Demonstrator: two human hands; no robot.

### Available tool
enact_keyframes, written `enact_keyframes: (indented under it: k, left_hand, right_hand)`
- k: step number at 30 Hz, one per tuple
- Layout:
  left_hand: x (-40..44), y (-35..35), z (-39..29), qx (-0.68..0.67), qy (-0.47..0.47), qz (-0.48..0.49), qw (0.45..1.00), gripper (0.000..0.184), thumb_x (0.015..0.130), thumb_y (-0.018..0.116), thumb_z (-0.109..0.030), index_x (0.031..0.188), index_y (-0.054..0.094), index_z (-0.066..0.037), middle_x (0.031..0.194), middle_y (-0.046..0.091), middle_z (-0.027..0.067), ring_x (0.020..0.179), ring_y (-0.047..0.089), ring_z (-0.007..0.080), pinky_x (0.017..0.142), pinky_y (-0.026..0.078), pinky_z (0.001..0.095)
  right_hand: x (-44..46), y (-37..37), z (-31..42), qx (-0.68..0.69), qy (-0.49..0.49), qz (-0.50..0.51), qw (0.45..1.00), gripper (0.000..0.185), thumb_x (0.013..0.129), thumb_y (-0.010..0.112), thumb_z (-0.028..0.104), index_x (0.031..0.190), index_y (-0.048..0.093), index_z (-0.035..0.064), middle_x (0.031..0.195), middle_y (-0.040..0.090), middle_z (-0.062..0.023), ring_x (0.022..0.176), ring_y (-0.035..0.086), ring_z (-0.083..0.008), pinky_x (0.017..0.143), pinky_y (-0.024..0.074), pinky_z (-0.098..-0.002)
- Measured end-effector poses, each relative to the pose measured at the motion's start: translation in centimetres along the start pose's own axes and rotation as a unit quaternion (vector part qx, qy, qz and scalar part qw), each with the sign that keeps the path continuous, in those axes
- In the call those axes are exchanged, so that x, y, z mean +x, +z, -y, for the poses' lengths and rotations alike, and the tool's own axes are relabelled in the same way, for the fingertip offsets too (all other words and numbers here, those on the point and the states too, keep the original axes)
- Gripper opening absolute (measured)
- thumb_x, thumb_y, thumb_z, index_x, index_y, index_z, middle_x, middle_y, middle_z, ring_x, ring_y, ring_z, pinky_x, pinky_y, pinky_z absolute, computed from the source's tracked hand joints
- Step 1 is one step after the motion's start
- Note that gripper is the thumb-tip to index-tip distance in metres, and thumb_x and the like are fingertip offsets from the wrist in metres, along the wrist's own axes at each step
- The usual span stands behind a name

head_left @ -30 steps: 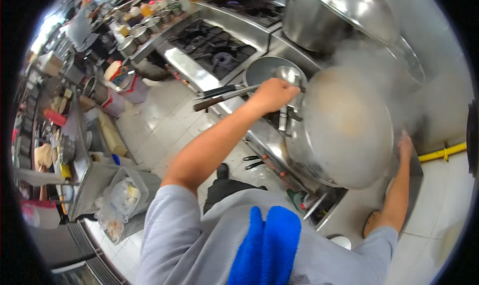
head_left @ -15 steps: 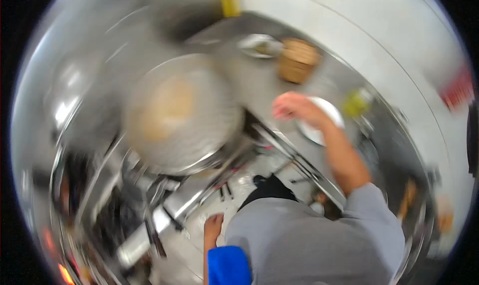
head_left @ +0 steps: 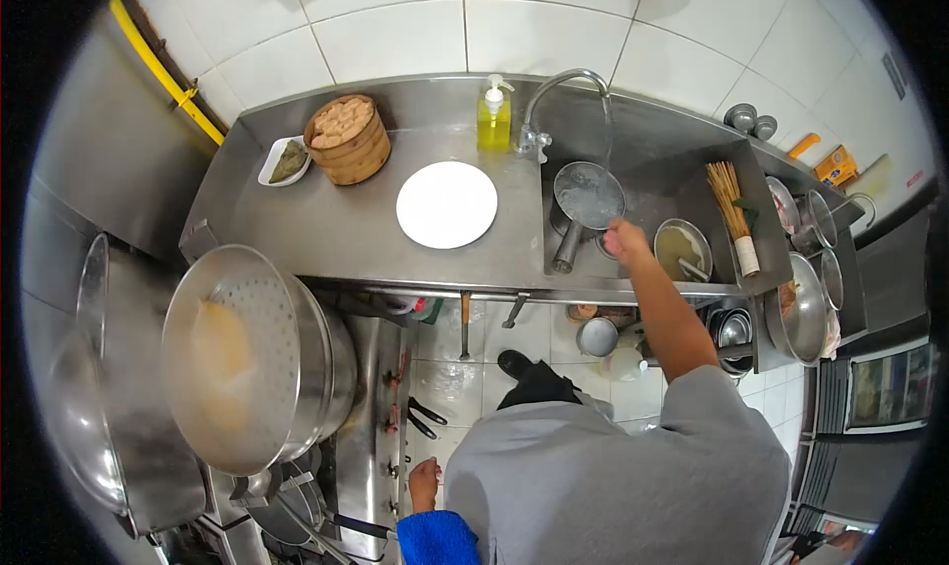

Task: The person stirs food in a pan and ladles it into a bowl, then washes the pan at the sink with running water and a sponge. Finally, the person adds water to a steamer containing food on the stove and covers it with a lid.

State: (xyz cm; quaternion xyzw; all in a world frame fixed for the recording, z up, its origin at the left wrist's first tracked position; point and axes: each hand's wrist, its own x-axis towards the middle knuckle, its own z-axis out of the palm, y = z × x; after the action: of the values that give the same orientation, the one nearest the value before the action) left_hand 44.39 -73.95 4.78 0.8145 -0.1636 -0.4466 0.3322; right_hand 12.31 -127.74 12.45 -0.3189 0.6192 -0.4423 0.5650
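Observation:
My right hand [head_left: 624, 242] reaches over the sink [head_left: 643, 194], its fingers loosely curled with nothing visible in them. It is beside the rim of a saucepan [head_left: 590, 197]; whether it touches is unclear. Water runs from the tap [head_left: 539, 120] into the saucepan, whose handle [head_left: 568, 249] points toward me. To the right of the hand, a metal bowl [head_left: 682, 249] holds cloudy liquid and a utensil. My left hand [head_left: 424, 484] hangs low at my side, fingers curled in, nothing seen in it. A blue cloth [head_left: 438, 538] covers my left forearm.
On the steel counter stand a white plate [head_left: 447, 205], a bamboo steamer [head_left: 348, 140], a small dish [head_left: 287, 162] and a yellow soap bottle [head_left: 494, 120]. A large steaming pot [head_left: 311, 357] is at left. Chopsticks [head_left: 733, 209] and metal bowls [head_left: 803, 308] are at right.
The view has turned right and become sharp. My right hand has moved from near the white plate to the saucepan in the sink. My left hand still hangs low.

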Motion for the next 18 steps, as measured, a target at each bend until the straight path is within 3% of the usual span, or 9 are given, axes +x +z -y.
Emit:
enact_keyframes:
  k: [3,5,9,11,12,13,14,17,18]
  left_hand:
    - [0.6,0.7,-0.6,-0.026,-0.038,-0.003,0.999,0.031,0.083,0.059,-0.031,0.076,0.065,-0.001,0.067,0.063,0.0055,0.057,0.054,0.0109,0.053,0.042,0.0256]
    - [0.7,1.1,-1.1,-0.006,-0.033,-0.002,0.999,0.033,0.083,0.058,-0.032,0.077,0.065,-0.001,0.066,0.063,0.0063,0.058,0.055,0.0124,0.054,0.042,0.0272]
    - [2.4,2.1,3.3,0.062,-0.043,-0.023,0.997,0.040,0.083,0.053,-0.040,0.077,0.064,-0.002,0.067,0.063,0.0110,0.060,0.058,0.0207,0.059,0.045,0.0334]
    - [2.7,2.3,4.8,0.158,0.094,-0.021,0.983,0.042,0.083,0.048,-0.041,0.075,0.063,-0.003,0.069,0.063,0.0136,0.066,0.060,0.0273,0.064,0.046,0.0366]
    - [3.1,3.0,6.5,0.132,0.072,-0.069,0.986,0.042,0.083,0.048,-0.041,0.075,0.063,-0.003,0.069,0.063,0.0136,0.066,0.060,0.0273,0.064,0.046,0.0366]
    - [3.9,3.8,8.2,0.125,0.057,-0.075,0.988,0.041,0.084,0.048,-0.040,0.073,0.063,-0.003,0.069,0.063,0.0134,0.066,0.061,0.0278,0.064,0.047,0.0365]
    - [3.8,4.4,9.2,0.122,0.046,-0.068,0.989,0.041,0.085,0.047,-0.039,0.072,0.063,-0.004,0.070,0.064,0.0132,0.067,0.061,0.0283,0.065,0.047,0.0364]
    - [0.8,5.5,7.9,-0.051,-0.119,-0.097,0.987,0.038,0.085,0.048,-0.037,0.072,0.063,-0.004,0.070,0.064,0.0131,0.067,0.062,0.0267,0.063,0.047,0.0362]
    - [1.1,6.4,11.5,0.049,-0.018,-0.103,0.993,0.035,0.084,0.049,-0.035,0.072,0.063,-0.005,0.068,0.063,0.0130,0.062,0.061,0.0253,0.060,0.048,0.0359]
  right_hand:
    - [2.8,1.5,-3.0,-0.046,0.101,-0.089,0.990,0.035,0.087,0.051,0.028,0.107,0.053,-0.0016,0.096,0.057,-0.0118,0.086,0.056,-0.0240,0.079,0.0457,-0.0403]
    - [3.8,3.2,-3.5,0.088,0.320,0.005,0.943,0.040,0.088,0.051,0.030,0.108,0.049,-0.0048,0.090,0.057,-0.0150,0.081,0.056,-0.0298,0.081,0.0444,-0.0463]
    - [7.5,4.1,-7.3,0.239,0.252,0.256,0.902,0.038,0.089,0.050,0.031,0.097,0.053,-0.0055,0.084,0.059,-0.0172,0.080,0.057,-0.0312,0.080,0.0465,-0.0435]
    - [10.1,4.5,-8.5,0.161,0.168,0.248,0.940,0.031,0.086,0.054,0.026,0.095,0.057,-0.0029,0.093,0.062,-0.0121,0.088,0.058,-0.0257,0.087,0.0435,-0.0347]
    - [11.1,3.9,-9.2,0.179,0.109,0.255,0.944,0.032,0.086,0.054,0.022,0.104,0.058,-0.0036,0.086,0.061,-0.0073,0.087,0.056,-0.0221,0.086,0.0420,-0.0324]
    - [8.4,5.5,-7.9,0.152,0.029,0.177,0.972,0.023,0.084,0.056,0.021,0.093,0.059,0.0005,0.071,0.054,-0.0017,0.073,0.053,-0.0176,0.073,0.0429,-0.0306]
    - [11.9,3.9,-8.1,0.121,0.108,0.311,0.936,0.014,0.081,0.058,0.020,0.079,0.054,0.0068,0.060,0.045,0.0005,0.060,0.047,-0.0144,0.064,0.0425,-0.0298]
    - [12.2,2.4,-7.6,0.068,0.029,0.258,0.963,0.017,0.079,0.059,0.019,0.070,0.047,0.0098,0.057,0.045,0.0004,0.053,0.045,-0.0141,0.056,0.0433,-0.0304]
    - [11.5,1.5,-6.8,0.077,0.082,0.249,0.962,0.016,0.080,0.057,0.016,0.069,0.048,0.0099,0.058,0.045,0.0001,0.054,0.045,-0.0146,0.054,0.0414,-0.0294]
